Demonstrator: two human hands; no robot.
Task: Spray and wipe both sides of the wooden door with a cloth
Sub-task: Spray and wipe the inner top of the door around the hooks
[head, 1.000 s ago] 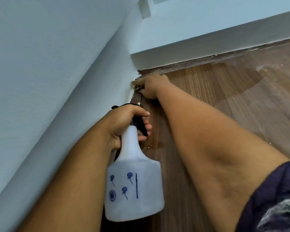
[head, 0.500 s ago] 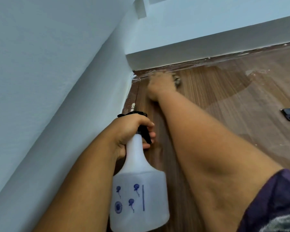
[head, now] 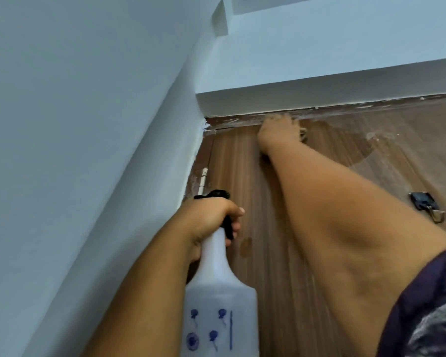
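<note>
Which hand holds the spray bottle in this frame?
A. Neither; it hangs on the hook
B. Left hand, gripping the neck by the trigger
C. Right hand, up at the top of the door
B: the left hand grips the spray bottle at its neck, while the right hand presses near the door's top edge.

Home interior, painted walls (head: 75, 124), wooden door (head: 255, 176)

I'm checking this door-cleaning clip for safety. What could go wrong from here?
1. The right hand wipes at full stretch along the door's top edge; overreaching might cost balance.
2. A metal hook sticks out of the door by the right forearm; a wide sweep could scrape against it.
3. The left hand holds the spray bottle by its trigger, so it may spray unintentionally.
</note>
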